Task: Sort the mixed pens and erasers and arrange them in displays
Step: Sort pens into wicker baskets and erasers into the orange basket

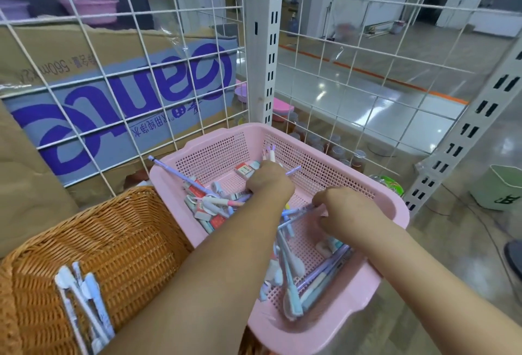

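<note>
Inside pink basket (166,175), fingers (320,198) of left hand (268,182) and right hand (348,210) grip pens (298,209); box (118,92) reads 560m.

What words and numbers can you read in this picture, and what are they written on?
"Gante", upside down, big purple letters on the cardboard box, end cut off.
"560ml×2", upside down and blurry, same box.
"饮用纯净水", upside down, small purple print, same box.
Labels on the erasers in the pink basket: too small to read.
Dark mark on the green bin: cut off, unreadable.
</note>
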